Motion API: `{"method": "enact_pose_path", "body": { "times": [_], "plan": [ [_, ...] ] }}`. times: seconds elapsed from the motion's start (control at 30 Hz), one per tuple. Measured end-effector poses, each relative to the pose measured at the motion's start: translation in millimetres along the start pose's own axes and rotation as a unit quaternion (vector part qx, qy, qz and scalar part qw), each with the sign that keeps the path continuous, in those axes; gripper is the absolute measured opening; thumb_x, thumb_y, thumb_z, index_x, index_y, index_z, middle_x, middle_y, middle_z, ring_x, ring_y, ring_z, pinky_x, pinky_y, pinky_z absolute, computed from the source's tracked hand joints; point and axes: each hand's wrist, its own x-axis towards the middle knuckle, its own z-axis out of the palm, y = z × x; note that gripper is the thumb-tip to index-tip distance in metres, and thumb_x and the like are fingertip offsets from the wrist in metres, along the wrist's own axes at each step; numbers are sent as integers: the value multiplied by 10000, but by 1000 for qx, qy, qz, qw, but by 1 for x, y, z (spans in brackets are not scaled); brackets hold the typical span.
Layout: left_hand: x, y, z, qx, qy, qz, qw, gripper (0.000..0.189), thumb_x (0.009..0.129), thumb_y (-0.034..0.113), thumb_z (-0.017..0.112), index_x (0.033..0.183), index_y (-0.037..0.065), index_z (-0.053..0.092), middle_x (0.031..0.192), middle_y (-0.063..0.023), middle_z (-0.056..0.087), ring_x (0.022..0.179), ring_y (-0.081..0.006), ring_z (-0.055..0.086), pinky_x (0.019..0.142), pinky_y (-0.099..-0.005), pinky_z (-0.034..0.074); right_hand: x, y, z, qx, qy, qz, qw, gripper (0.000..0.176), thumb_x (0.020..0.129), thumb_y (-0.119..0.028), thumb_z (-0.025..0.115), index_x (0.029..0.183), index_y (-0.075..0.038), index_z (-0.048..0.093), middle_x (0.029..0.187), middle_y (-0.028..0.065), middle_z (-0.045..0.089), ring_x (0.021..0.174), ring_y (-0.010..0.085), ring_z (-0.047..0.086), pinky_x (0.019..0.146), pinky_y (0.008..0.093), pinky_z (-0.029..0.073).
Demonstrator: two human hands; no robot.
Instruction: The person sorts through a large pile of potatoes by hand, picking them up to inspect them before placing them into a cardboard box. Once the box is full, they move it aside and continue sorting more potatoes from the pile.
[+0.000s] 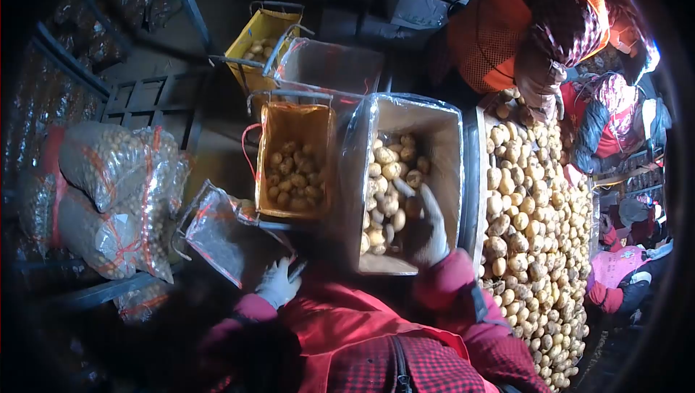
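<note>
My right hand (433,228), in a pale glove, reaches into a plastic-lined box (447,154) partly filled with potatoes (391,170). Its fingers are stretched and apart over the potatoes, slightly blurred. Lower left, my left hand (277,286), also gloved, has its fingers spread near the edge of a clear plastic bag (224,230) with red trim; nothing shows in its grasp. Between the hands and farther forward stands an orange-yellow lined container (262,154) holding smaller potatoes (293,179).
A large heap of potatoes (532,226) covers the table on the right, behind a metal edge (474,176). Co-workers, one in an orange vest (485,31), work beyond it. Full potato sacks (108,197) stand left. A yellow container (246,31) and another lined one (329,64) are ahead.
</note>
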Motion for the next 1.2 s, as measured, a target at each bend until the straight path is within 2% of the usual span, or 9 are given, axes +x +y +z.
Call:
{"method": "enact_pose_path", "body": {
  "times": [0.1,0.13,0.17,0.27,0.4,0.63,0.8,0.97,1.2],
  "plan": [
    [6,-24,21,92,17,2,996,706,838,278,672,1450,2,451,1336,-300,563,1256,-497,523,1063,-540,436,65,-47,53,74,31,-71,994,438,1024,-474,566,1315,-147,595,1245,71,662,1062,260,651,859,387,520],
    [10,2,-4,81,-168,-163,969,708,823,264,664,1441,-11,455,1355,-309,550,1267,-489,524,1076,-532,438,100,-68,40,31,-87,-82,992,401,1035,-445,560,1246,-107,612,1219,93,655,1055,271,644,920,419,525],
    [11,-5,3,86,-122,-124,981,709,823,270,662,1442,-9,457,1367,-312,542,1276,-486,520,1084,-528,434,132,-83,31,-94,-119,-159,976,452,1025,-491,558,1233,-92,594,1190,123,644,1057,271,638,949,422,533],
    [9,-20,15,78,-3,11,997,787,818,330,687,1494,33,411,1422,-307,493,1328,-486,478,1099,-530,423,136,-94,38,-89,51,-40,994,538,980,-517,642,1342,-128,564,1161,110,646,1097,297,626,1004,430,507],
    [-2,10,-10,18,-15,-26,999,778,808,326,709,1478,47,428,1389,-298,519,1292,-502,491,1072,-544,427,93,-61,2,-57,81,-49,994,494,1026,-485,566,1372,-134,531,1271,123,640,1128,302,618,1007,435,490],
    [8,22,-40,151,-105,10,983,857,791,696,669,1287,4,572,1290,-267,616,1203,-452,580,1033,-515,451,15,-62,-57,22,68,-81,994,563,1034,-413,567,1477,-113,389,1429,145,519,1120,316,577,960,437,493],
    [14,65,-76,199,-27,139,970,522,866,585,611,909,78,730,815,-191,707,793,-425,694,777,-510,552,-62,-75,-50,47,84,-153,984,463,1030,-373,593,1418,-149,475,1213,110,609,1026,255,599,866,392,517],
    [25,169,-113,172,-120,282,936,409,976,460,526,1150,146,724,1062,-136,737,982,-369,696,848,-462,544,-121,-66,-67,74,171,-223,957,456,1033,-382,592,1385,-108,501,1136,95,645,935,256,645,787,357,510],
    [41,281,-81,79,-83,554,825,376,950,278,647,1247,50,684,1081,-200,719,994,-361,698,864,-440,551,-195,-29,-107,140,246,-323,903,374,1021,-377,614,1306,-136,589,1219,145,638,1005,281,667,743,332,527]
  ]
}}
